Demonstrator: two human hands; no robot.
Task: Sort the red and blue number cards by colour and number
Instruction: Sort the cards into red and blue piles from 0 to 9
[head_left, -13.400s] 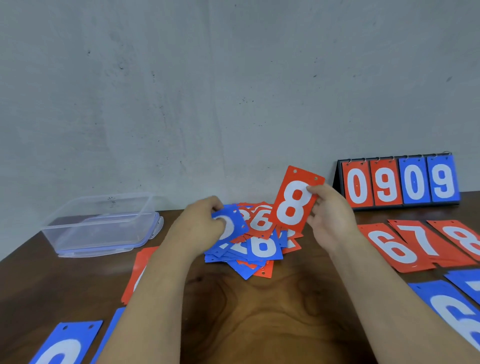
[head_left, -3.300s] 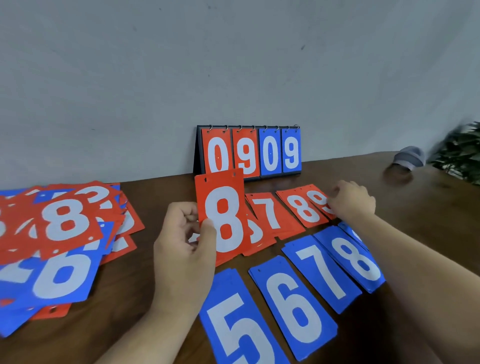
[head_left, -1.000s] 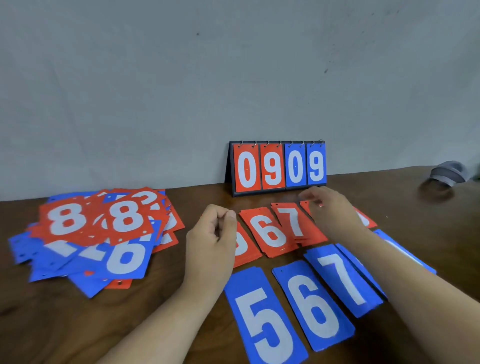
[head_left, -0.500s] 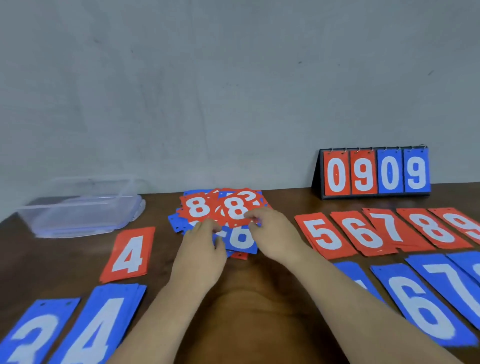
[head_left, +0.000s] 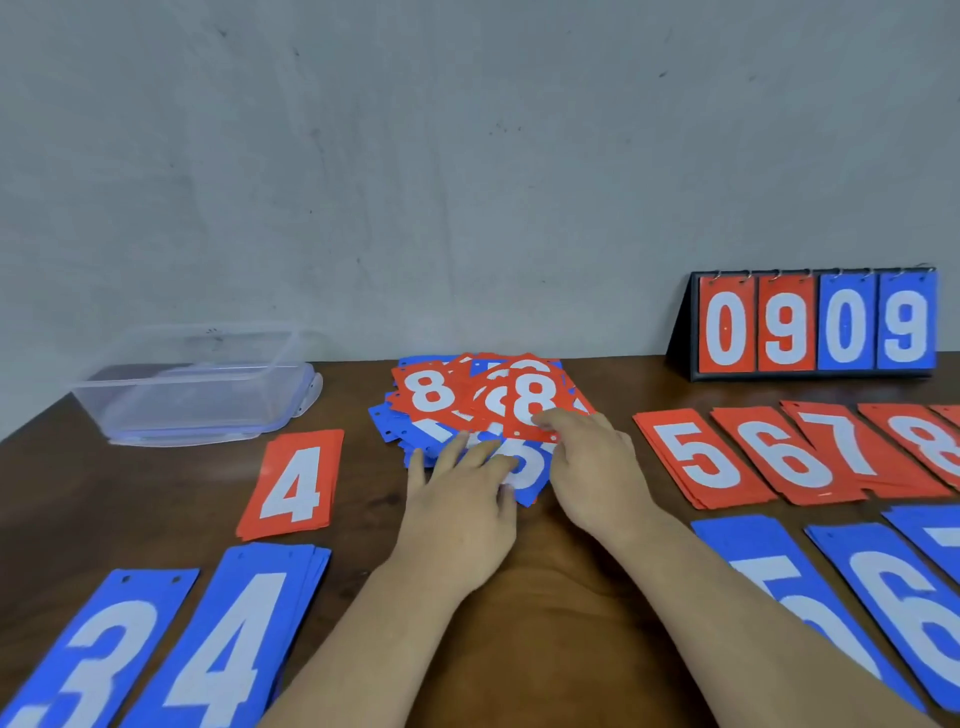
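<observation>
Dead ahead at twelve o'clock on the table (head_left: 156, 499): unsorted pile (head_left: 441, 400) of red and blue cards. Left hand (head_left: 462, 499) flat, fingers straight, pressing the pile's near edge. Right hand (head_left: 587, 467) has fingertips on the top red 8 (head_left: 535, 400); pinch or mere touch, cannot tell. Step: picking the next card. Likely next: lift that 8 cleanly and carry it to the red 8 stack (head_left: 919, 436) at three o'clock. That stack is cut off by the frame edge; lower pile cards are hidden.
</observation>
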